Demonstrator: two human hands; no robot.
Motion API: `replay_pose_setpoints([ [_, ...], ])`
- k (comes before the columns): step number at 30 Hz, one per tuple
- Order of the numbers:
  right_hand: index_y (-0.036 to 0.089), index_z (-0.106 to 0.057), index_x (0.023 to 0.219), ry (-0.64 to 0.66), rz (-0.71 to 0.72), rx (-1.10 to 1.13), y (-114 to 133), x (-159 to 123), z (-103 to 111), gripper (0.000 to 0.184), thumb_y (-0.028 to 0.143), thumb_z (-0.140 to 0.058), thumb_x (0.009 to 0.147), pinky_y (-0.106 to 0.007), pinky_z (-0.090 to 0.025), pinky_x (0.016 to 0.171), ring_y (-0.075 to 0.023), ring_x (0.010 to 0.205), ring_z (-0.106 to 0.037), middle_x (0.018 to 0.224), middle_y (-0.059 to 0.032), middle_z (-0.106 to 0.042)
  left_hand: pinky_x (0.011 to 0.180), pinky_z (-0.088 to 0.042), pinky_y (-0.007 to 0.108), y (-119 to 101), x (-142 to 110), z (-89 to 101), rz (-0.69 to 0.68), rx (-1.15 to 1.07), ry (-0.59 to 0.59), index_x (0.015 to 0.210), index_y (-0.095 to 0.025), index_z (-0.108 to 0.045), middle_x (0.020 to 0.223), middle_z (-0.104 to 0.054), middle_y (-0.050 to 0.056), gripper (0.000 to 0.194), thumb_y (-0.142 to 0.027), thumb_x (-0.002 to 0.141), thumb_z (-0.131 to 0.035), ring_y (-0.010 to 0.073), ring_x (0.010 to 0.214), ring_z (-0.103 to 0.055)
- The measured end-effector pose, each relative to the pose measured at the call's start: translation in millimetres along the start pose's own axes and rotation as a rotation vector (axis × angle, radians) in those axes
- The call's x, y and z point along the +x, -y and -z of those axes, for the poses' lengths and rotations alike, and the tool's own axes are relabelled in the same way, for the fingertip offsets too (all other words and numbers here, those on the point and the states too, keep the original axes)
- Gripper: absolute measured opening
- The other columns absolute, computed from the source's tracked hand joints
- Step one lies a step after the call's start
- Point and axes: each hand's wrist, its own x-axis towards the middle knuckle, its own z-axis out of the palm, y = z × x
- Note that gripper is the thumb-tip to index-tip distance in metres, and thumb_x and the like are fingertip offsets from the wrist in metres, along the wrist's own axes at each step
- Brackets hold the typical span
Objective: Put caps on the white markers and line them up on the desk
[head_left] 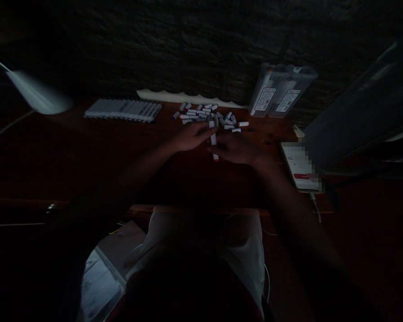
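Near the middle of the wooden table, a white marker [213, 139] stands nearly vertical in the view, with a red end towards me. My left hand [192, 136] pinches its upper part between thumb and fingers. Lower down, my right hand [237, 147] has its fingers closed round the marker from the right; some fingertips are lost in shadow. Just beyond both hands lies a loose pile of short marker caps [201, 112], white and grey with coloured ends. To the left, a neat row of light grey marker bodies [122, 110] lies side by side.
Two clear plastic cases [278, 91] with labels stand at the back right against the dark wall. A white device [300, 166] with a cable lies at the table's right edge. On the left is a white lamp [40, 94]. The light is very dim.
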Motion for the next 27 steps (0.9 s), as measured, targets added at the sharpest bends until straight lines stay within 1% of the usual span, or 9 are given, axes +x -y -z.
replay_pose_setpoints([
  [7, 0.016, -0.07, 0.095, 0.007, 0.001, -0.008, 0.1, -0.4, 0.3, 0.02, 0.032, -0.058, 0.094, -0.027, -0.04, 0.075, -0.0164, 0.084, -0.061, 0.093, -0.0053, -0.071, 0.076, -0.045, 0.031, 0.4, 0.4, -0.1, 0.009, -0.012, -0.005, 0.076, -0.018, -0.058, 0.074, -0.059, 0.001, 0.042, -0.052, 0.096, -0.044, 0.0176, 0.078, -0.058],
  [18, 0.015, -0.07, 0.096, 0.004, 0.004, -0.038, 0.5, -0.5, -0.2, 0.021, 0.032, -0.058, 0.094, -0.029, -0.041, 0.077, -0.0183, 0.088, -0.062, 0.1, -0.0077, -0.07, 0.074, -0.044, 0.03, -0.7, 0.3, 0.4, 0.02, 0.005, 0.005, 0.076, -0.017, -0.058, 0.073, -0.057, 0.001, 0.04, -0.048, 0.096, -0.043, 0.0166, 0.076, -0.055],
  [23, 0.016, -0.07, 0.092, 0.02, -0.036, -0.053, 2.3, -0.8, 0.1, 0.021, 0.033, -0.058, 0.094, -0.029, -0.041, 0.074, -0.0178, 0.084, -0.062, 0.093, -0.0068, -0.07, 0.074, -0.044, 0.03, -1.9, 0.5, 1.0, 0.006, 0.014, 0.006, 0.075, -0.017, -0.058, 0.073, -0.057, 0.001, 0.04, -0.049, 0.096, -0.044, 0.0162, 0.075, -0.056],
  [27, 0.015, -0.07, 0.094, 0.022, -0.035, -0.055, 3.9, -1.1, 1.1, 0.021, 0.032, -0.058, 0.094, -0.029, -0.041, 0.075, -0.0173, 0.084, -0.061, 0.096, -0.0072, -0.07, 0.073, -0.044, 0.029, 0.1, 0.7, 0.9, -0.002, 0.011, 0.014, 0.076, -0.018, -0.058, 0.073, -0.058, 0.001, 0.041, -0.051, 0.096, -0.044, 0.0167, 0.076, -0.056],
])
